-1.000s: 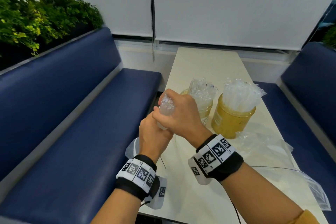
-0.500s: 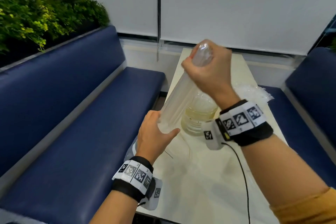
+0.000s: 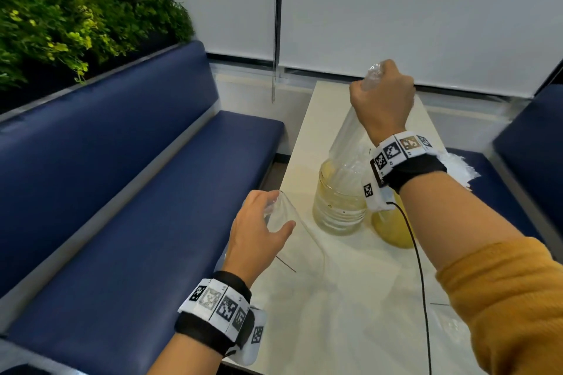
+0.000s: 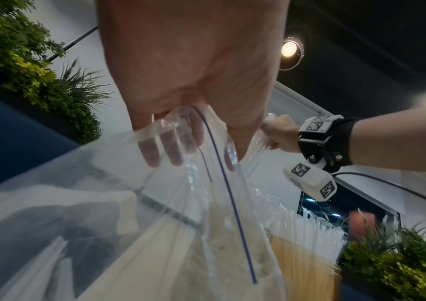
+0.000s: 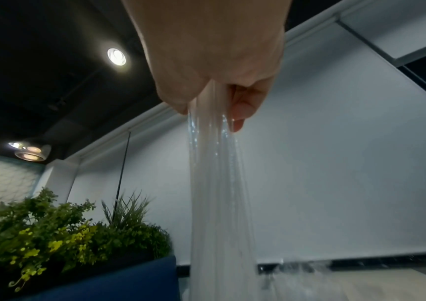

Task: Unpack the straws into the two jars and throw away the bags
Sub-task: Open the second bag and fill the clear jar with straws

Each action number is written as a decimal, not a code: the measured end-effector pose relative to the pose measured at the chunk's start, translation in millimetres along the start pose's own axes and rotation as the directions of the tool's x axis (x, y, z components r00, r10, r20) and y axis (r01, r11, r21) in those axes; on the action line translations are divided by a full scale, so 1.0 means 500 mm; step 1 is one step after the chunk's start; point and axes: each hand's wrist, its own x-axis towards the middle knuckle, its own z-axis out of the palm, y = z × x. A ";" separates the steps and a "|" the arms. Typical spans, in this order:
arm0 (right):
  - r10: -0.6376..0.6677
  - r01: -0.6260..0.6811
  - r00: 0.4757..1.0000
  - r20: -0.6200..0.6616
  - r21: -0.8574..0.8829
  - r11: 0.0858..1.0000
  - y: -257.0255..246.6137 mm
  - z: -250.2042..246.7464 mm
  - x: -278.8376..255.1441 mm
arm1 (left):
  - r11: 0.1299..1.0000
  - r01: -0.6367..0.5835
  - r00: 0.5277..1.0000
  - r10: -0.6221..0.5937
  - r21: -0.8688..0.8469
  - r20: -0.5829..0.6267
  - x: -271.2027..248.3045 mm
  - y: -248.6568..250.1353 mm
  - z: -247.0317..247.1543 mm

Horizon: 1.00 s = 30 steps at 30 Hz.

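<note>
Our right hand (image 3: 382,100) is squeezed tight round the top of a bundle of straws (image 3: 347,143), high up and dipping into the near jar (image 3: 338,207) in the middle of the table (image 3: 350,313), and our left hand (image 3: 259,231) pinches an empty bag (image 4: 104,203) down low on the left. If we tip or let go too soon, the thin, slippery straws could miss the round glass mouth and spill. The bag is soft, see-through and crinkly, and the far jar (image 3: 393,228) is already full.

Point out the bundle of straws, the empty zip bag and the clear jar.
bundle of straws (image 5: 217,183), right wrist view, on the middle of its length.
empty zip bag (image 4: 155,213), left wrist view, on its clear side.
clear jar (image 3: 338,207), head view, on its wall.
</note>
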 end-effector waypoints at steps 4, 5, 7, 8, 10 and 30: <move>0.035 -0.025 0.995 0.096 -0.101 0.995 0.020 0.030 -0.020 | 1.000 0.001 1.000 -0.001 -0.004 0.013 0.007 -0.001 -0.004; 0.038 -0.022 0.991 0.127 -0.121 0.992 0.024 0.038 -0.025 | 1.000 -0.006 1.000 0.006 -0.006 0.014 0.010 0.000 -0.005; 0.044 -0.017 0.981 0.190 -0.142 0.990 0.031 0.053 -0.038 | 1.000 -0.017 1.000 0.017 -0.005 0.019 0.016 0.000 -0.005; 0.044 -0.011 0.975 0.219 -0.149 0.989 0.037 0.061 -0.047 | 1.000 -0.017 1.000 0.017 -0.004 0.021 0.018 0.000 -0.005; 0.042 0.002 0.963 0.266 -0.165 0.986 0.054 0.075 -0.067 | 1.000 -0.013 1.000 0.013 -0.004 0.026 0.020 0.001 -0.004; -0.171 0.309 0.826 0.537 -0.178 0.934 0.133 0.076 -0.123 | 0.999 -0.034 0.997 0.035 -0.012 0.074 0.030 0.023 0.029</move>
